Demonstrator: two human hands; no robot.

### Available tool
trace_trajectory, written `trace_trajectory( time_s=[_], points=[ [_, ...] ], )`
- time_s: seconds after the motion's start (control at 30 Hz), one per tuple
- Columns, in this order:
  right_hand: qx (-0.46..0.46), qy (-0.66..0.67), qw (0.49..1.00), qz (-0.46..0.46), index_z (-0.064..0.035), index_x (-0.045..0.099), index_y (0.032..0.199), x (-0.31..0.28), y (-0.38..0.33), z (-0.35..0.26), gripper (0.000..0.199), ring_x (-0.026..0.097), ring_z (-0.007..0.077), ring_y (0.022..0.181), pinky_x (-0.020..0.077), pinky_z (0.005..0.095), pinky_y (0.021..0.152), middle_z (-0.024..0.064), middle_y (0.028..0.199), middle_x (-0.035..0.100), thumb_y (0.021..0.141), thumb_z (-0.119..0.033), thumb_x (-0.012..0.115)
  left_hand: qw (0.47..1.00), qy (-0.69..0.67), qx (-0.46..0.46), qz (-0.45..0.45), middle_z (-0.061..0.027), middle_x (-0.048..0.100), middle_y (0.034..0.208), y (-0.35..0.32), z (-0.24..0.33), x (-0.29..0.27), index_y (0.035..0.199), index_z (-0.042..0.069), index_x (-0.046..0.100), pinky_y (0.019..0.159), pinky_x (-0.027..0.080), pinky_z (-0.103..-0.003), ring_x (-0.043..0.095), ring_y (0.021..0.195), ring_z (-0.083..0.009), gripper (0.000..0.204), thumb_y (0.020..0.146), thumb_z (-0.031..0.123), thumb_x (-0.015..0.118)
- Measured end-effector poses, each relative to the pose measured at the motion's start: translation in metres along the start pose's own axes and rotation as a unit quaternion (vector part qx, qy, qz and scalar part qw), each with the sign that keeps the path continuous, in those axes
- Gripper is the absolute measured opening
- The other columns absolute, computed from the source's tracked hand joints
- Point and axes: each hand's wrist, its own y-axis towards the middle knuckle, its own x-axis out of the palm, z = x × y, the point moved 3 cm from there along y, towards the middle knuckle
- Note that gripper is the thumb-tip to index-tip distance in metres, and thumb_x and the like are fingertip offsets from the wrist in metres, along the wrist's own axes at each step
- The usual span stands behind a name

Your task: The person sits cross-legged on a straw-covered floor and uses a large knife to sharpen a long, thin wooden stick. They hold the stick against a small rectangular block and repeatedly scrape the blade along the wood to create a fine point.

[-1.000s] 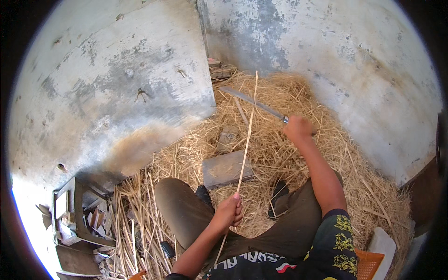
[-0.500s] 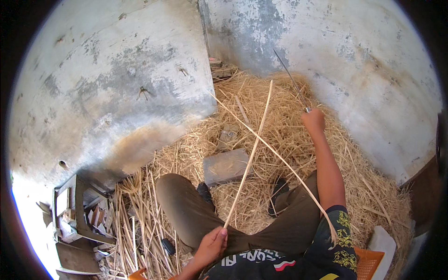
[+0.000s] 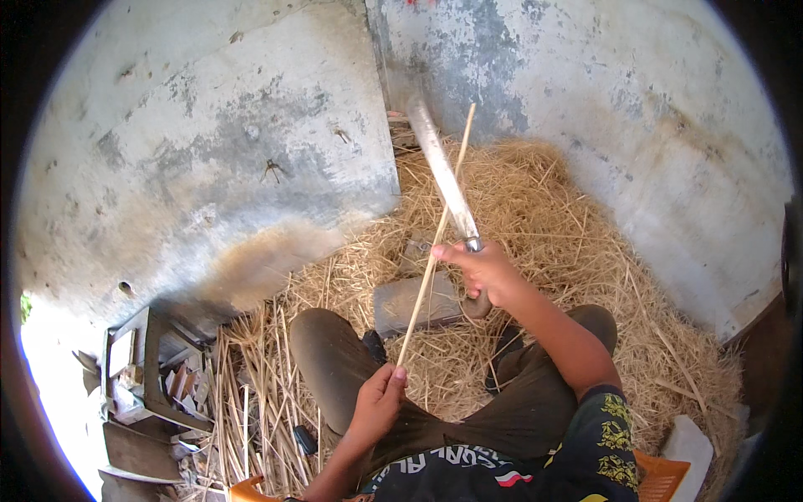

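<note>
I sit with knees apart over a heap of straw-like shavings (image 3: 544, 217). My left hand (image 3: 378, 399) grips the lower end of a long thin pale strip (image 3: 435, 251) that slants up toward the wall. My right hand (image 3: 483, 269) is closed on the handle of a long-bladed knife (image 3: 442, 174). Its blade points up and away and lies against the strip just above my right hand. A flat grey stone block (image 3: 411, 303) lies on the ground between my knees, under the strip.
Weathered grey concrete walls (image 3: 251, 151) meet in a corner straight ahead. A small stool and scrap pieces (image 3: 142, 376) sit at the lower left beside a bundle of cut strips (image 3: 251, 402). An orange plastic seat edge (image 3: 661, 477) and a white block (image 3: 687, 443) lie at the lower right.
My right hand has drawn back toward me with the knife, its blade now raised along the strip. My left hand moved up and right. The strip, bent earlier, is now straight.
</note>
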Motion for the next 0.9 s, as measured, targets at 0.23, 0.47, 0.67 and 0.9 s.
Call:
trace_trajectory(
  time_s=[0.23,0.47,0.67,0.9],
  points=[
    [-0.112,-0.178,0.973,0.094,-0.0051,0.065,0.079,-0.021,0.019,0.004,0.036,0.044,0.0076,0.042,0.0366,0.0279,0.040,-0.0049,0.054,0.048,0.085,-0.038,0.080,1.000,-0.008,-0.004,-0.008,0.0073,0.041,0.066,0.004,-0.013,-0.002,0.088,0.010,0.052,0.049,0.031,-0.022,0.037,0.055,-0.0040,0.030,0.106,0.034,0.050],
    [-0.070,-0.437,0.847,0.294,0.0008,0.069,0.080,-0.125,0.038,-0.017,0.038,0.065,0.0318,0.061,0.0503,0.0441,0.058,0.0160,0.068,0.066,0.086,-0.037,0.072,0.984,-0.151,-0.074,-0.052,0.0056,0.037,0.069,0.007,0.004,-0.001,0.087,0.012,0.047,0.049,0.029,-0.022,0.034,0.055,-0.0053,0.028,0.107,0.032,0.048],
    [-0.059,-0.466,0.830,0.302,-0.0004,0.069,0.078,-0.131,0.033,-0.011,0.026,0.064,0.0329,0.059,0.0490,0.0438,0.056,0.0163,0.067,0.066,0.082,-0.026,0.070,0.974,-0.187,-0.091,-0.088,0.0054,0.035,0.069,0.022,0.006,0.015,0.088,0.012,0.046,0.048,0.026,-0.022,0.032,0.055,-0.0053,0.029,0.107,0.033,0.046],
    [-0.151,-0.257,0.945,0.135,-0.0046,0.070,0.083,-0.066,0.024,-0.020,0.037,0.046,0.0081,0.050,0.0349,0.0318,0.047,-0.0037,0.054,0.048,0.088,-0.041,0.075,0.977,-0.173,-0.062,-0.112,0.0060,0.033,0.063,0.022,0.019,0.030,0.103,0.007,0.053,0.043,0.023,-0.021,0.028,0.048,-0.0040,0.025,0.109,0.029,0.041]
  ],
)
